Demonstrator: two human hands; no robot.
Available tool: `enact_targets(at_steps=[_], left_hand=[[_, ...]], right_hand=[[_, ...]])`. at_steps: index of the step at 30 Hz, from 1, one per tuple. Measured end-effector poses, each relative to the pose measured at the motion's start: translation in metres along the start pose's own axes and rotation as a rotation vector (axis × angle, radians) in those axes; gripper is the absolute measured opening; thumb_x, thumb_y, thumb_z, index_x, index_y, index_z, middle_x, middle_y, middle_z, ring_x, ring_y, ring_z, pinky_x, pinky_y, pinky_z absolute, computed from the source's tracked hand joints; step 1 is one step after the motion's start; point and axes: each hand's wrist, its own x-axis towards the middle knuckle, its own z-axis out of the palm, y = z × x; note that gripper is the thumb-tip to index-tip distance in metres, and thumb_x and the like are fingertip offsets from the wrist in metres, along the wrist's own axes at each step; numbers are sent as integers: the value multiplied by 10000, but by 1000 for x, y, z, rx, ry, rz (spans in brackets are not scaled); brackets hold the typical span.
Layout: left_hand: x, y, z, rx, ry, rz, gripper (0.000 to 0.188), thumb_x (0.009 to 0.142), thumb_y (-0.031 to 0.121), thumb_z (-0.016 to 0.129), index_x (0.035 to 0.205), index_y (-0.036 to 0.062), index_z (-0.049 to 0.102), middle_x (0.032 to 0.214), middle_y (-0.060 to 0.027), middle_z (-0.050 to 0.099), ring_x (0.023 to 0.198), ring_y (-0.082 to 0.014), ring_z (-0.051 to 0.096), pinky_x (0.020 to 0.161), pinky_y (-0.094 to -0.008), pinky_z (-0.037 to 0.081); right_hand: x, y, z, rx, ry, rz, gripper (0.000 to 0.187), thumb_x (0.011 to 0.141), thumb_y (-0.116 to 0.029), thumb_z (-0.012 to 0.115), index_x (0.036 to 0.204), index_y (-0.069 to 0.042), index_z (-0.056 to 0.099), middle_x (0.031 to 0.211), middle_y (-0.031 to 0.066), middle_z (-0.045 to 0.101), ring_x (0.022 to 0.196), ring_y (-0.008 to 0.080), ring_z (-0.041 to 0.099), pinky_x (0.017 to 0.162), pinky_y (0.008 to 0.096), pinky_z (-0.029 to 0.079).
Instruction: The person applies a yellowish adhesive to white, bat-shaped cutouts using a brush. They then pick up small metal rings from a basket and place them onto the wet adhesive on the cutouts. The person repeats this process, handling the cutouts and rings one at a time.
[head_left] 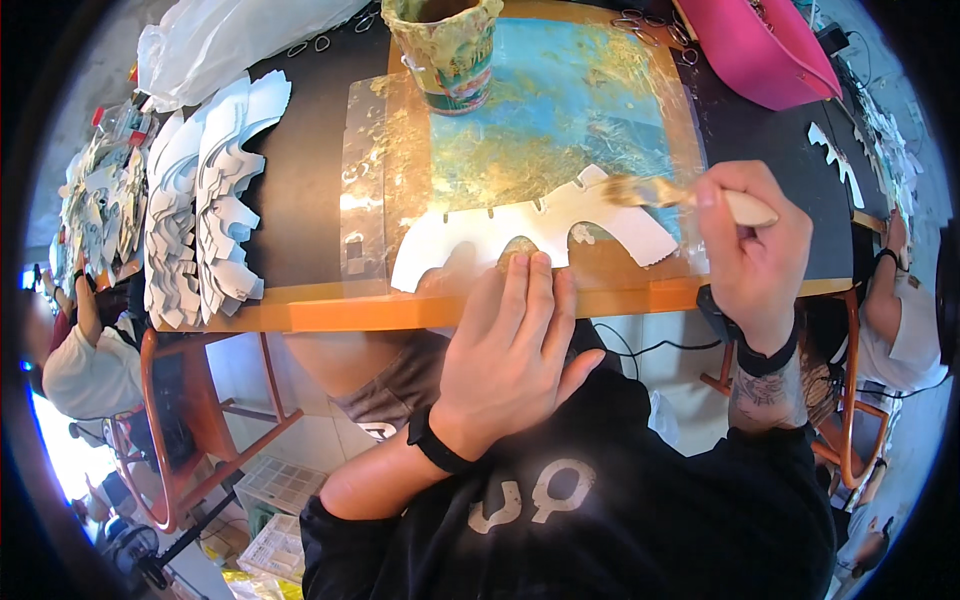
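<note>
A curved white cut-out piece [440, 240] lies near the table's front edge, with scallops along its near side and small notches along its far side. My left hand [510, 345] is open, its straight fingertips resting on the near edge of the piece at the middle. My right hand [757, 255] is closed around the pale handle of a flat brush [680, 193]. The blurred bristles are over the right end of the piece; whether they touch it I cannot tell. Beneath the piece is a blue and brown work sheet [560, 110], smeared with yellowish residue.
A residue-caked bucket [455, 65] stands at the sheet's far edge. Layered white cut-outs [230, 180] are stacked at left, near a clear plastic bag [215, 45]. A pink bin [765, 55] and another white piece [838, 165] are at right. People sit on both sides.
</note>
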Motion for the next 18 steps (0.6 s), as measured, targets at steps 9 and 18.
enact_targets(at_steps=[9,18], left_hand=[[0,-1,1,1,6,8,690,955,539,592,1393,7,594,1427,-240,563,1321,-380,555,1125,-509,398],[1,-3,-2,-15,-5,13,696,944,534,607,1392,2,595,1423,-241,564,1311,-376,559,1112,-506,410]], right_hand=[[10,3,7,-79,35,-70,82,909,-22,709,980,2,676,853,125,701,726,273,695,675,322,543],[12,4,5,-101,58,-91,47,905,-42,707,927,-8,683,833,112,697,708,281,682,655,364,531]])
